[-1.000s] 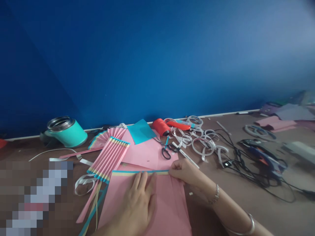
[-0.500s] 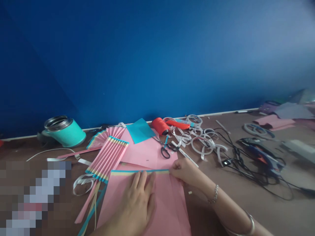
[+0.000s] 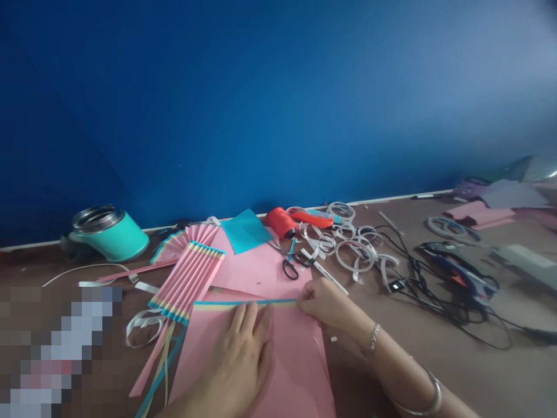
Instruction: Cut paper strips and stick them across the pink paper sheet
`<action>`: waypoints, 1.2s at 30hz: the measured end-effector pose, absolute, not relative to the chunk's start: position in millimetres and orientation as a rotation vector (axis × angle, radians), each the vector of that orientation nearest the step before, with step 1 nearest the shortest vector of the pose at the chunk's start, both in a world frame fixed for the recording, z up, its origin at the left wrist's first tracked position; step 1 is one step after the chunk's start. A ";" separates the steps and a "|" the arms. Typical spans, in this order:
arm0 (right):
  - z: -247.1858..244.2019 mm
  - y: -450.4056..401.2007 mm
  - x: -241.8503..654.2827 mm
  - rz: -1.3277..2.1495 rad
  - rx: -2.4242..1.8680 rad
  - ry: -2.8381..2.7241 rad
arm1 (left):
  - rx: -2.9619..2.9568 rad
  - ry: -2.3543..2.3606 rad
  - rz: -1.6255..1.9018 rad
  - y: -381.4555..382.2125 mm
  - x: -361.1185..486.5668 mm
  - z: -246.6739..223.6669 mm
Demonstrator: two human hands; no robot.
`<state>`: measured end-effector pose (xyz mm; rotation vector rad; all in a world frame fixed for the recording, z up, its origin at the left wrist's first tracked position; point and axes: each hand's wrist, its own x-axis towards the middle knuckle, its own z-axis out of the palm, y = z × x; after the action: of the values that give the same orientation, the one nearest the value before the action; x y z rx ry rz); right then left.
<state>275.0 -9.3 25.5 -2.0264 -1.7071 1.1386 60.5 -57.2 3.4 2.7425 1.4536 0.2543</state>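
A pink paper sheet lies in front of me, with a blue and a pale yellow strip along its far edge. My left hand rests flat on the sheet, fingers stretched out and their tips at the strips. At the far right corner, my right hand pinches the edge of the sheet where the strips end; its fingertips are partly hidden. Just beyond, scissors with black handles lie on other pink paper. A pleated pink paper piece with blue and yellow edges lies to the left.
A turquoise mug-like container stands at the far left. Near the blue wall are a blue paper square, a red thread spool and curled white strips. A blue glue gun and black cables lie at right.
The whole view has shifted slightly, so things appear a little further left. Both hands keep nearly the same place on the pink paper sheet.
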 end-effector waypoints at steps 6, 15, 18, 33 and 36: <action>21.7 -9.7 277.4 1.150 -1.985 -1.704 | 2.765 1.397 0.255 -54.2 55.7 4.4; 14.3 -13.2 279.3 0.948 -1.675 -1.833 | 2.588 1.324 0.460 -37.6 54.3 44.7; 17.8 -14.1 277.3 0.960 -1.553 -1.860 | 2.432 1.290 0.473 -15.2 71.3 44.8; 26.7 -13.7 273.7 0.786 -1.495 -1.977 | 2.200 1.217 0.485 8.8 101.4 35.2; 25.9 -13.7 273.6 0.755 -1.506 -2.009 | 2.142 1.182 0.464 9.9 99.5 32.9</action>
<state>273.6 -13.7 25.9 -1.5059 -2.0090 0.7548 99.5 9.9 32.9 2.1418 1.1819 0.4641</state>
